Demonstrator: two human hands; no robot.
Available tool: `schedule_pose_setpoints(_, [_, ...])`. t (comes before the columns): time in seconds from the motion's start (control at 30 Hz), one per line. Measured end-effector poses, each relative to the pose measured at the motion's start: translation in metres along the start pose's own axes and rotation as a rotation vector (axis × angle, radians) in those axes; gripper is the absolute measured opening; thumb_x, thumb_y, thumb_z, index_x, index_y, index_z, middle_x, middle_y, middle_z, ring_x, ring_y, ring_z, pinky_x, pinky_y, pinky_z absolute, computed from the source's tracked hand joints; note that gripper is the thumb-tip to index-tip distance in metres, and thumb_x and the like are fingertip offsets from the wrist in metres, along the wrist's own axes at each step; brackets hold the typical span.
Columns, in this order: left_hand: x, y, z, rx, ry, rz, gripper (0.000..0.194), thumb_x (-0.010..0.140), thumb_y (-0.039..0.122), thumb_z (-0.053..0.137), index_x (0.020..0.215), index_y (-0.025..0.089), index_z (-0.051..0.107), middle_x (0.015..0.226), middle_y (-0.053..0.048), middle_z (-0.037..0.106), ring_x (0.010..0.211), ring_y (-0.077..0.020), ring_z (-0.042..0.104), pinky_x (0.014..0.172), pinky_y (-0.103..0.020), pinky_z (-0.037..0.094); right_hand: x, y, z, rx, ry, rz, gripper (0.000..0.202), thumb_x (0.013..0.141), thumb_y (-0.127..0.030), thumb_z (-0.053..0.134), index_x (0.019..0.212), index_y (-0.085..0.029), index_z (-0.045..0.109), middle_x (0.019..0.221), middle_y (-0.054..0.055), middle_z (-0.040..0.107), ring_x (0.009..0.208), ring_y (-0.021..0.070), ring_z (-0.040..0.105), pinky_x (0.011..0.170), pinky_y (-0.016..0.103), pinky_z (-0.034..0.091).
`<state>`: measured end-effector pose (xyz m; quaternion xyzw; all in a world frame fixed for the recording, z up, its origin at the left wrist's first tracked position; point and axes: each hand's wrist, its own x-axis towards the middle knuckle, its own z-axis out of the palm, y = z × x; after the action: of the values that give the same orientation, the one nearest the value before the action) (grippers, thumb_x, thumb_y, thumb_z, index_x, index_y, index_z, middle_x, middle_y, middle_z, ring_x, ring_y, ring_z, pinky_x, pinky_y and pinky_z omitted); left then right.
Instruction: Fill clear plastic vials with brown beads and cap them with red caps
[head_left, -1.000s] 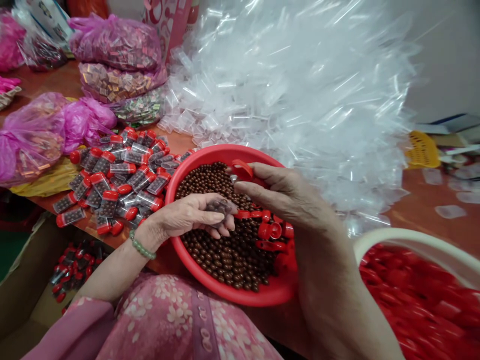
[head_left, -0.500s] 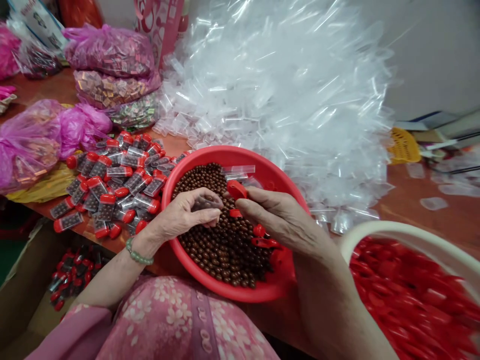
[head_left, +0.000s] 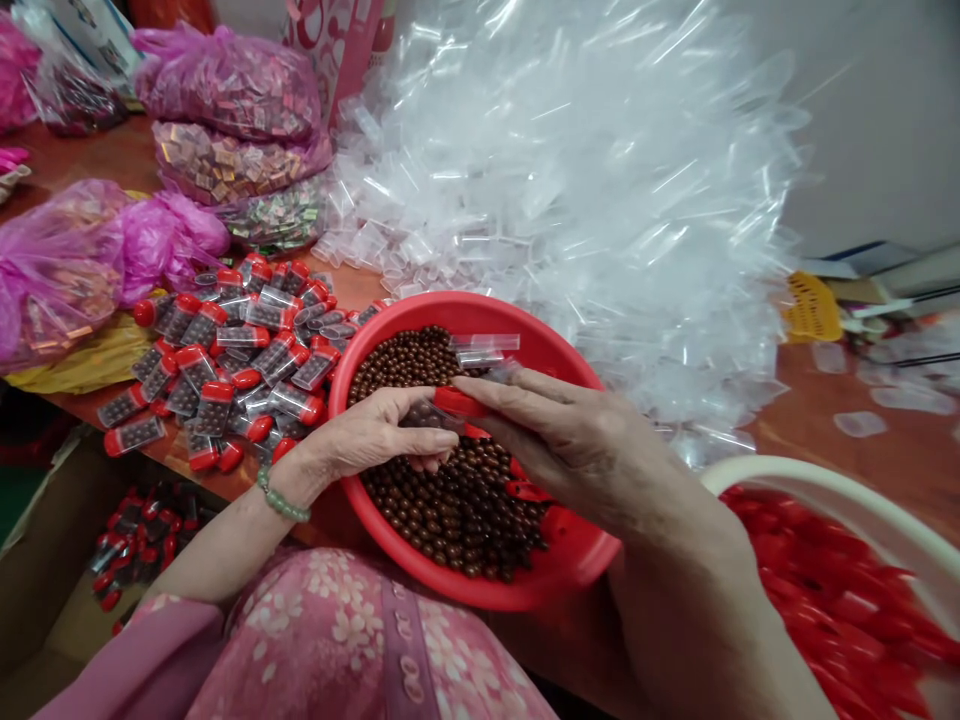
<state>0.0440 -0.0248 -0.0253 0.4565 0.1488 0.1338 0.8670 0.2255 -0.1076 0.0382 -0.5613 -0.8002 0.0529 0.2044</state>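
My left hand (head_left: 375,435), with a green bead bracelet at the wrist, grips a clear plastic container (head_left: 424,413) that holds brown balls. My right hand (head_left: 555,430) has its fingers on a red cap (head_left: 459,402), which sits at the container's open end. Whether the cap is fully seated I cannot tell. Both hands are above a red basin (head_left: 345,385) filled with shiny brown balls (head_left: 450,520). Clear empty containers (head_left: 487,342) lie at the basin's far side, and a few loose red caps lie by its right side, partly hidden by my right hand.
A heap of clear containers (head_left: 570,180) rises behind the basin. Filled, red-capped containers (head_left: 247,340) are piled to the left, near pink bags (head_left: 232,85). A cardboard box (head_left: 67,600) sits lower left. At right stands a white tub (head_left: 795,470) of red caps (head_left: 832,590).
My right hand has moved left, bringing the red cap from beside the container onto its open end. My left hand has shifted slightly right, still holding the container.
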Motion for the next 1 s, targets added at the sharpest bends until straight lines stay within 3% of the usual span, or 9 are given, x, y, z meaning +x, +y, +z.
schedule_pose_setpoints(0.27, [0.0, 0.001, 0.0, 0.015, 0.015, -0.022, 0.032, 0.077, 0.035, 0.076, 0.093, 0.013, 0.06, 0.071, 0.002, 0.061, 0.06, -0.0061, 0.056, 0.062, -0.021, 0.045, -0.01, 0.0, -0.019, -0.114, -0.08, -0.065, 0.035, 0.095, -0.016, 0.044, 0.123, -0.016, 0.064, 0.097, 0.011, 0.071, 0.073, 0.0195, 0.07, 0.06, 0.028, 0.056])
schedule_pose_setpoints(0.43, [0.001, -0.001, 0.0, 0.032, 0.042, 0.004, 0.032, 0.075, 0.036, 0.077, 0.092, 0.014, 0.062, 0.072, 0.002, 0.062, 0.06, -0.0065, 0.056, 0.062, -0.022, 0.044, -0.019, -0.001, -0.03, -0.109, -0.067, 0.006, 0.029, 0.096, -0.021, 0.047, 0.116, -0.019, 0.067, 0.097, 0.009, 0.074, 0.074, 0.0193, 0.072, 0.058, 0.026, 0.055])
schedule_pose_setpoints(0.57, [0.002, -0.001, 0.001, 0.026, 0.073, 0.019, 0.031, 0.071, 0.032, 0.08, 0.09, 0.014, 0.063, 0.072, 0.002, 0.06, 0.062, -0.0066, 0.055, 0.062, -0.022, 0.044, -0.017, 0.001, -0.026, 0.197, -0.115, 0.211, 0.024, 0.095, -0.029, 0.052, 0.108, -0.021, 0.07, 0.086, 0.005, 0.073, 0.069, 0.0169, 0.069, 0.059, 0.025, 0.052])
schedule_pose_setpoints(0.73, [0.002, -0.001, 0.001, 0.049, 0.302, 0.171, 0.03, 0.069, 0.028, 0.081, 0.092, 0.016, 0.067, 0.082, 0.001, 0.063, 0.069, -0.0063, 0.056, 0.065, -0.019, 0.045, -0.008, 0.001, -0.005, 0.772, -0.25, 0.556, 0.037, 0.089, -0.052, 0.057, 0.08, -0.018, 0.064, 0.063, 0.0, 0.06, 0.051, 0.0098, 0.051, 0.046, 0.022, 0.04])
schedule_pose_setpoints(0.87, [0.0, -0.001, 0.0, 0.069, 0.284, 0.147, 0.042, 0.07, 0.03, 0.082, 0.108, 0.019, 0.07, 0.084, -0.001, 0.068, 0.069, -0.0076, 0.058, 0.066, -0.02, 0.046, -0.005, 0.0, 0.013, 1.049, -0.335, 0.6, 0.041, 0.087, -0.058, 0.057, 0.081, -0.017, 0.058, 0.064, -0.001, 0.059, 0.047, 0.0059, 0.042, 0.042, 0.02, 0.031])
schedule_pose_setpoints(1.0, [-0.003, 0.004, 0.001, 0.137, 0.217, 0.133, 0.031, 0.072, 0.028, 0.081, 0.101, 0.019, 0.074, 0.087, -0.001, 0.07, 0.074, -0.0091, 0.061, 0.07, -0.02, 0.047, -0.004, 0.0, 0.024, 1.165, -0.328, 0.544, 0.042, 0.089, -0.056, 0.055, 0.075, -0.016, 0.058, 0.064, -0.001, 0.056, 0.046, 0.0046, 0.037, 0.042, 0.02, 0.027])
